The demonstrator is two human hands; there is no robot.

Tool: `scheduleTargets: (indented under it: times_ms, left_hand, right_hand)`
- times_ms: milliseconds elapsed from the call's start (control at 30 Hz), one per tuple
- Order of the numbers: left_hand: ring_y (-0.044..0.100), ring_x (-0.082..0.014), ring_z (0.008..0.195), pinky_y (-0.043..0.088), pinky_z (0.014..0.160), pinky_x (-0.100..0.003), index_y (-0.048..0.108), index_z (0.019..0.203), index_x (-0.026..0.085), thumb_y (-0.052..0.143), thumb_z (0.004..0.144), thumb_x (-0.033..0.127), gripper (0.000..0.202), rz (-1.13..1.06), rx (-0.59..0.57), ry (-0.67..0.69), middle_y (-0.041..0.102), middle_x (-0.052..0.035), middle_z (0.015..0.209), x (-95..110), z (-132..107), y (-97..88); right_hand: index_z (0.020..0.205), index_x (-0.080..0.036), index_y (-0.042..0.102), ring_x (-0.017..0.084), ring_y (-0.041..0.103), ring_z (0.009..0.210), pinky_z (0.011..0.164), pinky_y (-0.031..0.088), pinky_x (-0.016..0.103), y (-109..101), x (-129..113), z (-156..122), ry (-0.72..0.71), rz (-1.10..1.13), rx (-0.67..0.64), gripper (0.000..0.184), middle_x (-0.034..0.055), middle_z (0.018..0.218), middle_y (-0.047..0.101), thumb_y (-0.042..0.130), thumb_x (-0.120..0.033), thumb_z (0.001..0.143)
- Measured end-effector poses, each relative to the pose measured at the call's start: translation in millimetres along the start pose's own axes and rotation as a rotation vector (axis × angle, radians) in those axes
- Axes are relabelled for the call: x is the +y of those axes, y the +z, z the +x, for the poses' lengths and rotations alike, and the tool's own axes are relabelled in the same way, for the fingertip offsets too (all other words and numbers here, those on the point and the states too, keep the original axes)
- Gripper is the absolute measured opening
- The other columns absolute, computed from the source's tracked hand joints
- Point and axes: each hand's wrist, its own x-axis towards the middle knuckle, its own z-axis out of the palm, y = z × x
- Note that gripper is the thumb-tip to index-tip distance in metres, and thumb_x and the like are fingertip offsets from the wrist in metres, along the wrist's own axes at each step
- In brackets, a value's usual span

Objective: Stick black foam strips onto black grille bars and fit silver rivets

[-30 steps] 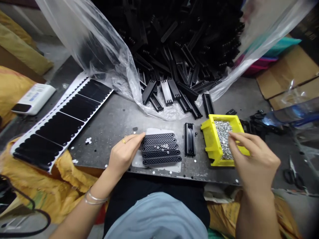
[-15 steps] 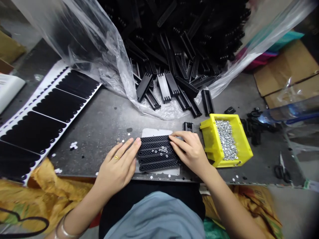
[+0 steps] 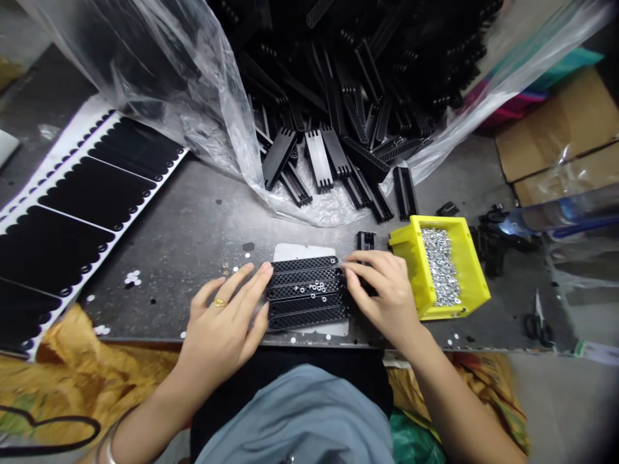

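Observation:
Side by side on a pale board [image 3: 285,251] lie several long black plastic strips [image 3: 304,316] with a diamond lattice. Loose metal nuts [image 3: 316,287] are scattered on their middle, and one nut [image 3: 333,260] sits at the right end of the farthest strip. My left hand [image 3: 232,312], with a ring on one finger, rests its stretched fingertips against the strips' left ends. At the right ends is my right hand [image 3: 380,290], its fingers bent and apart, the tips close to the farthest strips. Nothing shows between them.
Right of the strips stands a yellow bin [image 3: 467,264] of nuts. A clear plastic bag [image 3: 227,109] spills black parts [image 3: 319,161] at the back. Black sticker sheets [image 3: 77,225] lie left; scissors [image 3: 539,322] lie near the right front edge. A small black part [image 3: 366,241] is behind my right hand.
My right hand has drawn back slightly to the right, off the farthest strip's end, where a nut now shows. My left hand stays on the left ends. The view has shifted a little.

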Motion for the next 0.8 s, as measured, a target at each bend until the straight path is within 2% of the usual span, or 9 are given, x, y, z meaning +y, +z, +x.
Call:
scheduleTargets:
  times_ms: [67, 200, 300, 400, 500, 567, 667, 800]
  left_hand:
    - [0.067, -0.0278, 0.125, 0.037, 0.106, -0.043, 0.063, 0.135, 0.018, 0.059, 0.102, 0.02, 0.032, -0.064, 0.006, 0.023, 0.074, -0.0083, 0.133, 3, 7, 1.9]
    - [0.069, -0.0236, 0.122, 0.034, 0.11, -0.043, 0.071, 0.118, 0.023, 0.054, 0.106, 0.02, 0.02, -0.17, -0.021, 0.134, 0.079, -0.0019, 0.119, 5, 22, 8.4]
    - [0.071, -0.022, 0.117, 0.032, 0.112, -0.043, 0.071, 0.113, 0.022, 0.051, 0.107, 0.019, 0.02, -0.162, -0.037, 0.186, 0.081, -0.0008, 0.111, -2, 28, 8.0]
    - [0.072, -0.0224, 0.115, 0.034, 0.11, -0.043, 0.071, 0.111, 0.023, 0.057, 0.105, 0.018, 0.015, -0.109, -0.007, 0.202, 0.082, -0.0001, 0.109, -12, 26, 2.2]
    - [0.074, -0.0235, 0.112, 0.038, 0.107, -0.044, 0.071, 0.113, 0.022, 0.066, 0.099, 0.013, 0.017, -0.039, 0.082, 0.186, 0.082, -0.0015, 0.11, -19, 21, -2.2]
    - [0.074, -0.0248, 0.11, 0.039, 0.106, -0.045, 0.071, 0.114, 0.021, 0.07, 0.095, 0.009, 0.022, 0.007, 0.128, 0.165, 0.082, -0.0027, 0.11, -21, 17, -2.4]
    - [0.075, -0.0253, 0.109, 0.041, 0.104, -0.046, 0.072, 0.114, 0.02, 0.072, 0.093, 0.008, 0.024, 0.028, 0.127, 0.172, 0.082, -0.0028, 0.11, -22, 13, -1.1]
    - [0.075, -0.0246, 0.111, 0.041, 0.104, -0.044, 0.073, 0.114, 0.022, 0.075, 0.092, 0.01, 0.025, 0.061, 0.125, 0.169, 0.082, -0.001, 0.113, -19, 7, -1.2]
  right_hand:
    - [0.106, -0.024, 0.073, 0.021, 0.067, 0.1, 0.092, 0.042, 0.04, 0, -1, 3, -0.015, 0.059, -0.018, 0.011, 0.0042, 0.106, 0.075, 0.065, -0.02, 0.1]
    - [0.104, -0.023, 0.074, 0.02, 0.065, 0.099, 0.091, 0.039, 0.039, 2, -9, 9, -0.093, 0.093, -0.173, 0.011, 0.0037, 0.102, 0.074, 0.063, -0.024, 0.102]
    - [0.103, -0.022, 0.074, 0.02, 0.063, 0.1, 0.091, 0.037, 0.038, -1, -10, 11, -0.048, 0.128, -0.254, 0.011, 0.0032, 0.101, 0.074, 0.064, -0.028, 0.102]
    - [0.103, -0.023, 0.074, 0.02, 0.063, 0.102, 0.091, 0.036, 0.038, -6, -5, 7, -0.013, 0.174, -0.294, 0.01, 0.0026, 0.102, 0.074, 0.065, -0.029, 0.101]
    - [0.103, -0.023, 0.073, 0.02, 0.064, 0.101, 0.092, 0.036, 0.038, -7, 2, 3, -0.033, 0.169, -0.264, 0.01, 0.0028, 0.102, 0.074, 0.065, -0.028, 0.101]
    - [0.102, -0.023, 0.074, 0.019, 0.064, 0.097, 0.09, 0.037, 0.038, -5, 7, 1, -0.036, 0.121, -0.181, 0.01, 0.0029, 0.1, 0.074, 0.065, -0.027, 0.101]
    - [0.101, -0.023, 0.075, 0.018, 0.064, 0.089, 0.088, 0.037, 0.038, 0, 12, -1, -0.039, 0.023, -0.025, 0.01, 0.0023, 0.095, 0.074, 0.066, -0.026, 0.101]
    - [0.113, -0.022, 0.074, 0.02, 0.065, 0.095, 0.091, 0.038, 0.04, 3, 7, -6, -0.093, -0.055, -0.02, 0.016, 0.0041, 0.103, 0.077, 0.067, -0.027, 0.1]
